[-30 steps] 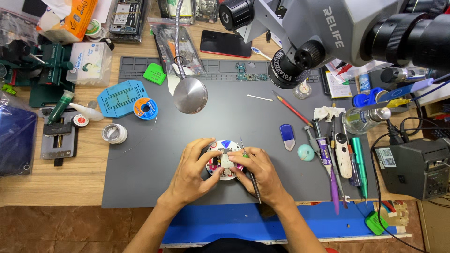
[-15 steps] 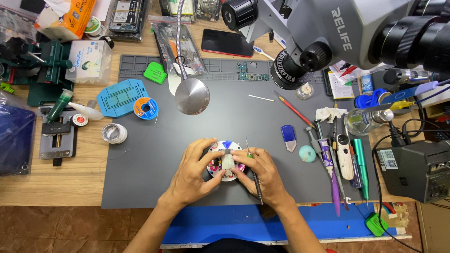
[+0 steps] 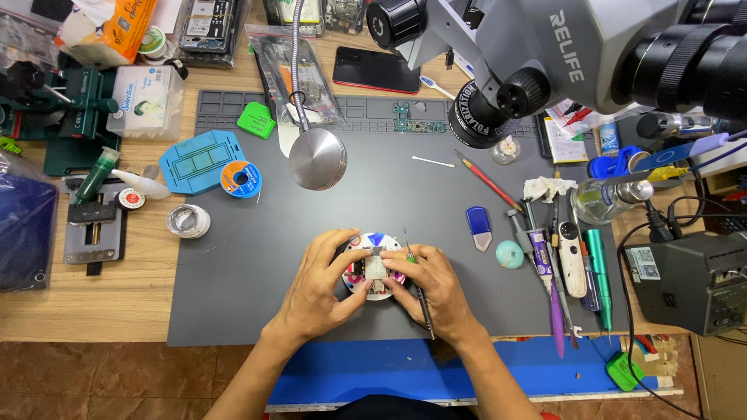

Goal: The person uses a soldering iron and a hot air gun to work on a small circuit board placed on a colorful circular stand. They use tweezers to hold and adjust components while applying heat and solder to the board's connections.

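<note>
Both hands met over a small round holder [image 3: 372, 272] near the front middle of the grey mat [image 3: 257, 303] on the bench [image 3: 117, 311]. The left hand [image 3: 319, 292] curled round the holder's left side, thumb and fingertips pinching at a small pale square part [image 3: 377, 268] seated on top; its palm faced down, so how tightly it gripped could not be told. The right hand [image 3: 436, 292] closed in from the right, fingertips on the same part, with a thin dark tool [image 3: 419, 292] lying slanted across its fingers, tip pointing up past the holder. Whether that tool was gripped or merely tucked between fingers was hard to make out. Most of the holder was hidden under the fingers; only white rim, pink patches and a blue tip at the top showed. A round metal lamp head [image 3: 317, 159] on a bent neck hung over the mat behind the hands. To the right lay a row of pens and tools [image 3: 572, 272], a blue scraper [image 3: 478, 227] and a pale green ball [image 3: 510, 254]. A microscope [image 3: 560, 54] filled the upper right, cut off by the edge. At the left sat a blue tray [image 3: 194, 161], a solder spool [image 3: 240, 179] and a small clamp [image 3: 95, 225].
</note>
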